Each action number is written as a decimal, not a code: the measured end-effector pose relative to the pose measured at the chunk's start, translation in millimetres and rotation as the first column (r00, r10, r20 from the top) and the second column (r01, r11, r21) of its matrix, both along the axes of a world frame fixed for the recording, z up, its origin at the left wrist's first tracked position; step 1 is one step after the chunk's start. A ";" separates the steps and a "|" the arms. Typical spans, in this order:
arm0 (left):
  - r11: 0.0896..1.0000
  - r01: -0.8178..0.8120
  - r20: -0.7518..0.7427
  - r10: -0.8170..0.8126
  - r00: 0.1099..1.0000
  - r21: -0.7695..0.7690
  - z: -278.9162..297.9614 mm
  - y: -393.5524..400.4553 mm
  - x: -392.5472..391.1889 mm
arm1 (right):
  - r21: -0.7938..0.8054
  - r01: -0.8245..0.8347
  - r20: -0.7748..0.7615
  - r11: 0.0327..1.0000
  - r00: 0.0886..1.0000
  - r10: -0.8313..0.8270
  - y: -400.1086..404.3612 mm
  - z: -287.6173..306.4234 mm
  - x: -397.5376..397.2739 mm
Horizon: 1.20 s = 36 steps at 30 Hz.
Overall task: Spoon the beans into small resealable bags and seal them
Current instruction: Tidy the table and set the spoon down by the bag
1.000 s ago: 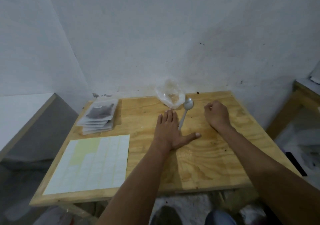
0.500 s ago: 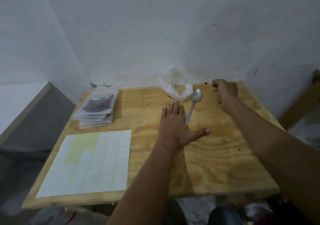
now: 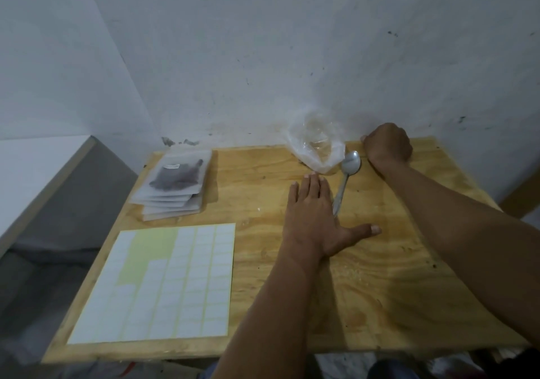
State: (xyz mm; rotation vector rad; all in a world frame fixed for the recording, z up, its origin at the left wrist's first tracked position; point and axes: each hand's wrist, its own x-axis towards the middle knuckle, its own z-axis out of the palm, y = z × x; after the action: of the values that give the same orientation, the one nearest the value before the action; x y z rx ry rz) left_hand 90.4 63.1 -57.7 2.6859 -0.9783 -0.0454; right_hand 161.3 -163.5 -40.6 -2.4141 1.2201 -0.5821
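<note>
left hand [image 3: 314,221]: flat on the table [image 3: 394,276], fingers straight, thumb splayed toward 3 o'clock; we hold nothing with it.
right hand [image 3: 387,146]: curled at the table's far edge, about 1 o'clock from the left hand, against the wall [image 3: 263,57]; we can't tell whether it grips anything.
spoon [image 3: 347,178]: lies on the table between our hands, bowl toward 12, handle end just beside the left index side. Nobody is holding it.
clear bag [image 3: 317,145]: crumpled, at 12 o'clock from the left hand, touching or just beside the spoon bowl; contents too faint to call.
small bags [image 3: 175,186]: stacked at 10 o'clock, top one shows dark contents, looks filled.
label sheet [image 3: 163,285]: at 8 o'clock, part peeled.
step: we judge no scooping is underway; either between bags or set-up.
next: likely pick up the spoon by its handle and get an empty bag open near the clear bag. We need one hand per item.
risk: thin clear bag may slide or collapse when scooped.
</note>
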 end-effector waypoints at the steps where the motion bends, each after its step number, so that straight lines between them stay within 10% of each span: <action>1: 1.000 -0.002 -0.005 0.002 1.000 -0.001 0.4 0.0 -0.1 | -0.032 -0.038 -0.033 0.999 0.999 0.037 0.8 0.1 -0.8; 6: 1.000 -0.008 0.011 0.008 1.000 -0.021 -0.9 -0.3 -1.2 | -0.061 -0.244 -0.058 0.968 0.969 0.241 -2.2 1.9 -17.1; 10: 0.999 -0.006 0.027 0.007 1.000 -0.046 -1.4 0.1 -0.9 | 0.320 -0.164 0.268 0.933 0.960 0.077 5.6 17.9 -38.2; 15: 0.987 0.014 0.132 0.007 0.991 -0.160 -3.0 4.3 -2.4 | 0.877 -0.245 0.411 0.414 0.829 -0.379 10.3 34.6 -72.9; 23: 0.866 -0.110 -0.004 0.124 0.992 -0.487 1.8 4.0 -3.5 | 0.897 -0.409 0.431 0.167 0.725 -0.538 5.9 43.6 -124.5; 27: 0.833 -0.233 -0.048 0.242 0.969 -0.502 15.8 -16.5 10.7 | 0.905 -0.349 0.422 0.243 0.808 -0.412 8.5 42.6 -135.4; 36: 0.728 -0.552 -0.293 0.469 0.833 -0.407 37.3 -55.1 43.0 | 0.486 -0.318 0.420 0.814 0.902 0.101 16.8 26.4 -153.7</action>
State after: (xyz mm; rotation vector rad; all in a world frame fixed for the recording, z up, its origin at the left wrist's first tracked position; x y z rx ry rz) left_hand 133.4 7.9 -20.4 2.3324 -0.1242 0.0709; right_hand 7.6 -146.7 -14.2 -1.8105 0.7929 -0.5096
